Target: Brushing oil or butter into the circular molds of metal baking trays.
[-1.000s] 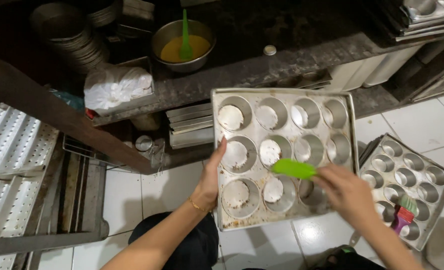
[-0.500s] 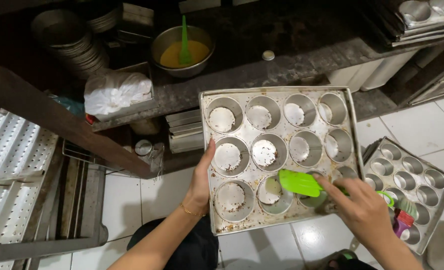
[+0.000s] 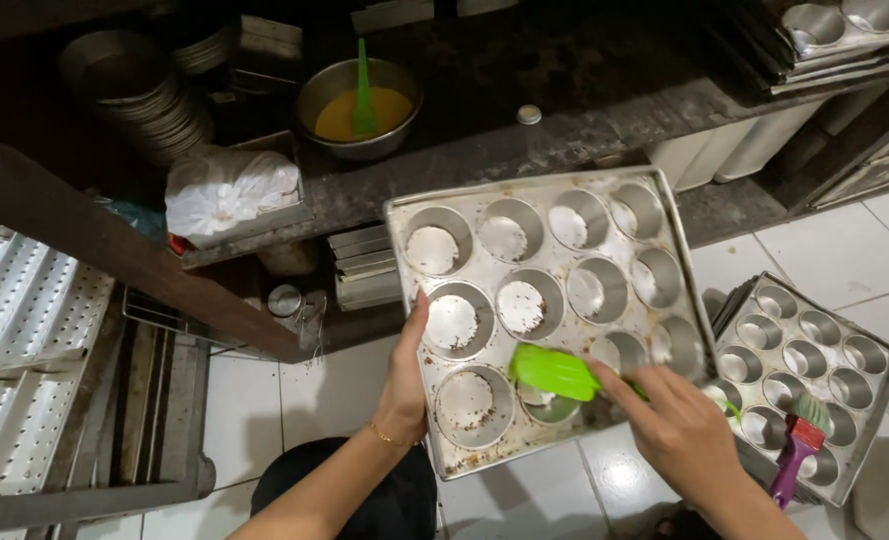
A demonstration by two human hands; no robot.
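1. The left hand (image 3: 404, 385) grips the left edge of a metal muffin tray (image 3: 549, 305), thumb lying on the rim, fingers closed under it.
2. The tray is held tilted above the white tiled floor (image 3: 264, 400); it has 12 round cups in 3 rows of 4, several with pale residue.
3. The right hand (image 3: 679, 425) has its fingers clamped on the handle of a green silicone brush (image 3: 554, 372); the brush head sits over a bottom-row cup.
4. A second muffin tray (image 3: 814, 385) lies just right, with a purple-handled brush (image 3: 799, 445) resting on it.
5. On the dark shelf (image 3: 564, 140) behind stands a metal bowl (image 3: 359, 105) of yellow liquid holding another green tool.
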